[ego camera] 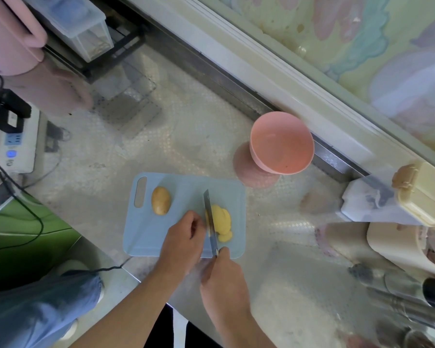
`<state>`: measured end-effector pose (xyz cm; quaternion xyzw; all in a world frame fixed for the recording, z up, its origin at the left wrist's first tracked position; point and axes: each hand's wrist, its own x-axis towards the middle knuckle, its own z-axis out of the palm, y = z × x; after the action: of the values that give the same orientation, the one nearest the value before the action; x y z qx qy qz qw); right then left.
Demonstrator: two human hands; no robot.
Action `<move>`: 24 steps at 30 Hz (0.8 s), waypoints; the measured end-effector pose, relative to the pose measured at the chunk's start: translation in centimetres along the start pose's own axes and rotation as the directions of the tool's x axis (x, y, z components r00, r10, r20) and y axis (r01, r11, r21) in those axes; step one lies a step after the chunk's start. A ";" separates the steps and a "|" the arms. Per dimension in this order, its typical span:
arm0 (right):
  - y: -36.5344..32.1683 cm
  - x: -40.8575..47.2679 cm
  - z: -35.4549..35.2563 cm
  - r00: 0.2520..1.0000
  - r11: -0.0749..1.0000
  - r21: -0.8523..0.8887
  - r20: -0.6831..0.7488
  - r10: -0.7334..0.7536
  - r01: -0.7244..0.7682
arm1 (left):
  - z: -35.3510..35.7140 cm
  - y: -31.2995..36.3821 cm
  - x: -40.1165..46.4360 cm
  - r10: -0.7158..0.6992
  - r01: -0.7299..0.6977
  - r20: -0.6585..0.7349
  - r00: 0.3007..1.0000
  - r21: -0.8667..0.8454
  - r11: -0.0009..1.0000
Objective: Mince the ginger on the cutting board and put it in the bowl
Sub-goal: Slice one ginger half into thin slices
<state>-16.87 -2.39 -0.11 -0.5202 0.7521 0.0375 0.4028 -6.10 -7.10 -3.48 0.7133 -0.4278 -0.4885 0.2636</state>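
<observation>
Right hand [224, 285] grips my knife [209, 219] over the ginger [221, 222] (yellow slices on the board [181, 194]), left hand [183, 239] curled beside it, holding nothing I can see.

A power strip [17, 144] lies left — a cream lidded box [423, 194] right.

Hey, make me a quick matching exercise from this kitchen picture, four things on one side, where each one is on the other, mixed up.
Things:
1. bowl
2. knife
3. whole ginger piece
4. ginger slices

Places:
A. on the cutting board, near its handle hole
B. in the right hand, blade on the board
C. on the counter beyond the board, empty
D. on the board, right of the blade

Pairs: 1-C, 2-B, 3-A, 4-D
</observation>
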 end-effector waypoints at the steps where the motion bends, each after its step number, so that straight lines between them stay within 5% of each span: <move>1: 0.1 0.1 -0.1 1.000 1.000 0.011 0.002 -0.009 0.008 | 0.0 0.0 0.0 0.000 0.000 -0.008 1.000 0.004 1.000; 20: 1.9 -0.8 -4.3 0.991 0.970 0.236 -0.129 -0.023 0.053 | 0.1 1.7 0.3 -0.057 0.070 -0.061 0.996 0.227 0.971; 24: 2.7 -0.2 -4.2 0.988 0.987 0.160 -0.156 0.006 0.019 | -0.4 2.5 0.1 -0.045 0.067 -0.104 0.994 0.218 0.974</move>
<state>-21.44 -2.95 1.88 -0.4896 0.7803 -0.0655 0.3837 -6.64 -8.44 -1.38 0.7733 -0.4457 -0.4092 0.1895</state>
